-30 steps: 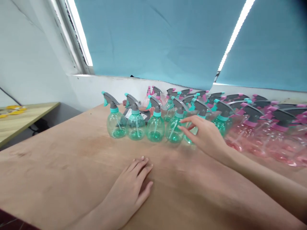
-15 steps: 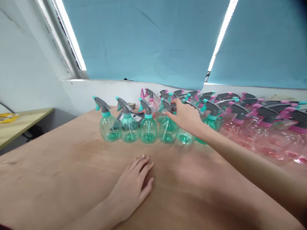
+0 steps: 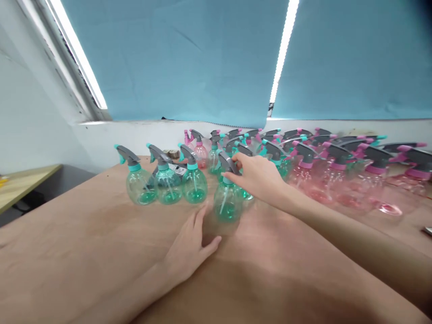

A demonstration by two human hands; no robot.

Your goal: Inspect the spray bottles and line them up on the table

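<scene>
My right hand (image 3: 258, 177) grips the grey trigger head of a clear green spray bottle (image 3: 227, 204). This bottle stands nearer to me than its neighbours, and I cannot tell whether its base touches the table. Just left of it, my left hand (image 3: 191, 247) is open, thumb and fingers apart, low over the wooden table (image 3: 84, 252). Three more green spray bottles, the closest a green one (image 3: 195, 186), stand in a row to the left. Behind my right hand, other green bottles are partly hidden.
Several pink spray bottles (image 3: 337, 180) crowd the right side, with more along the white wall. A dark object with a label (image 3: 177, 170) lies behind the left row. Blue blinds (image 3: 189, 58) hang above, and another table (image 3: 30, 184) stands at far left.
My right hand has pulled one green spray bottle out of the row toward me. My left hand's fingers have spread beside it. The view has shifted to the right.
</scene>
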